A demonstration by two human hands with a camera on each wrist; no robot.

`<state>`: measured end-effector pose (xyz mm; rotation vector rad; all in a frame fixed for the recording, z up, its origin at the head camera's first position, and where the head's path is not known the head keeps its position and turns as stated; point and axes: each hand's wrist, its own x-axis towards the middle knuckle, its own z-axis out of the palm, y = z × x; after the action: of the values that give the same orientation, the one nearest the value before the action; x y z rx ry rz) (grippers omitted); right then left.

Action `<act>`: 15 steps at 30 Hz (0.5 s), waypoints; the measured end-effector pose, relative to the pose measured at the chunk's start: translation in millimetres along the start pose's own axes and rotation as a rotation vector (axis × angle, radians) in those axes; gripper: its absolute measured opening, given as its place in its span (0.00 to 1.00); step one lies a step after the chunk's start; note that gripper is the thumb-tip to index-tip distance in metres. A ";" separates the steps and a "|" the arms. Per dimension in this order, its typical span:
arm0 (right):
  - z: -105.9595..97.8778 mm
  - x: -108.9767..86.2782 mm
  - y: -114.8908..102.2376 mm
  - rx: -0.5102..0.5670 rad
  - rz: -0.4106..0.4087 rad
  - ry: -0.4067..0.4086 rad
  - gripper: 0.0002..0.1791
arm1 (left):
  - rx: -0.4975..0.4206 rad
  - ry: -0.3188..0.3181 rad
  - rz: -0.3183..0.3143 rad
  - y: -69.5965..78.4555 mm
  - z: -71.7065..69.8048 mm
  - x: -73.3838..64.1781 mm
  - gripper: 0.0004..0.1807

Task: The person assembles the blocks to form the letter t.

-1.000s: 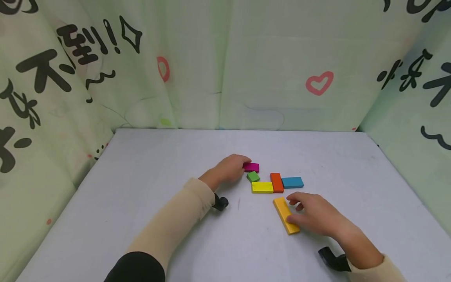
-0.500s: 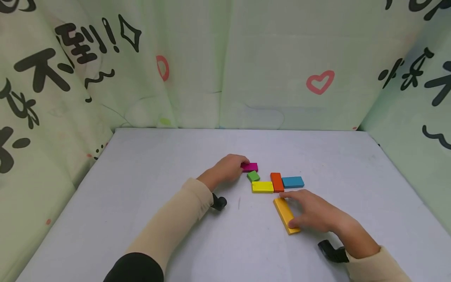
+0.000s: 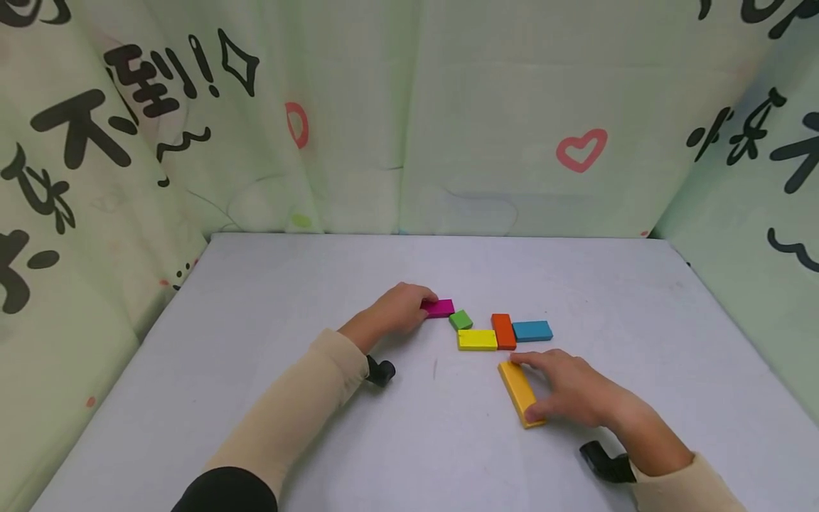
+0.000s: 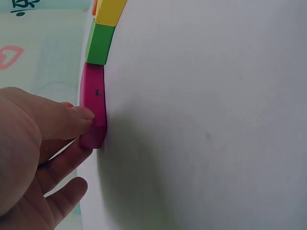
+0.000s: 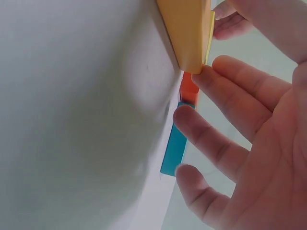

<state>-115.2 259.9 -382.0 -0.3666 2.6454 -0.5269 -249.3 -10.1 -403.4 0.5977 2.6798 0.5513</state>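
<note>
My left hand pinches a magenta block between thumb and fingers at its left end; in the left wrist view the far end of this magenta block meets a green block. An amber block lies slanted on the table, nearer to me. My right hand spans its length, thumb at the near end and index fingertip at the far end. The other right fingers stretch out free of the amber block in the right wrist view.
Beyond the amber block, a yellow block, an orange-red block and a blue block form a joined row, with the green one at its left corner. A patterned curtain encloses the white table at the back and sides.
The left hand has drawn the magenta block left and slightly nearer, from behind the green block to its left side. The right index finger has straightened out to the amber block's far end.
</note>
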 end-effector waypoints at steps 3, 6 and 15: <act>0.8 -1.8 0.2 -0.017 0.009 0.006 0.47 | -0.001 -0.005 0.008 -2.9 -1.2 -4.0 0.20; 2.3 -3.7 -0.8 -0.010 0.011 0.012 0.47 | 0.002 -0.005 0.023 -5.9 -2.8 -10.6 0.20; 6.9 -8.0 -7.8 -0.014 0.051 0.011 0.48 | -0.004 -0.002 0.081 -16.5 -1.4 -32.0 0.19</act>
<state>-103.7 253.5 -381.8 -0.3003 2.6626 -0.4956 -228.0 -39.2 -401.7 0.7081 2.6609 0.5778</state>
